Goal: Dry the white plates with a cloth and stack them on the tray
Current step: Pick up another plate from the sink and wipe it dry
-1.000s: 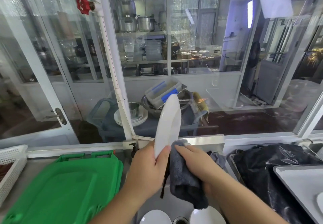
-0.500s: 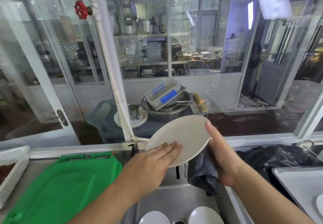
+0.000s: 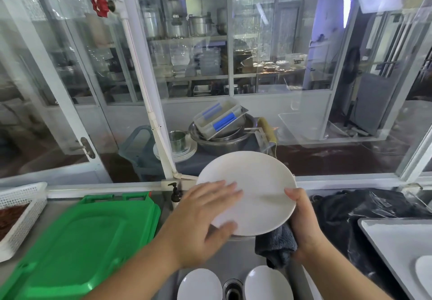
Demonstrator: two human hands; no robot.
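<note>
A white plate (image 3: 259,182) is held nearly flat above the sink, its face toward me. My left hand (image 3: 205,220) lies on its left part, fingers straight across the face and the thumb under the near rim. My right hand (image 3: 304,225) grips the plate's right rim, thumb on top, with a dark grey cloth (image 3: 275,243) bunched beneath the plate in the same hand. Two more white plates (image 3: 198,285) (image 3: 268,283) lie in the sink below. The grey tray (image 3: 392,248) sits at the right with a white plate (image 3: 424,274) at its edge.
A green plastic lid (image 3: 77,243) covers the counter to the left, with a white mesh basket (image 3: 21,211) beyond it. A black plastic bag (image 3: 357,208) lies between sink and tray. A soap pump (image 3: 175,192) stands by the glass partition just behind the sink.
The plate turned from edge-on and upright to nearly flat, facing me. My right hand moved the cloth from the plate's side to underneath it. My left hand now lies across the face.
</note>
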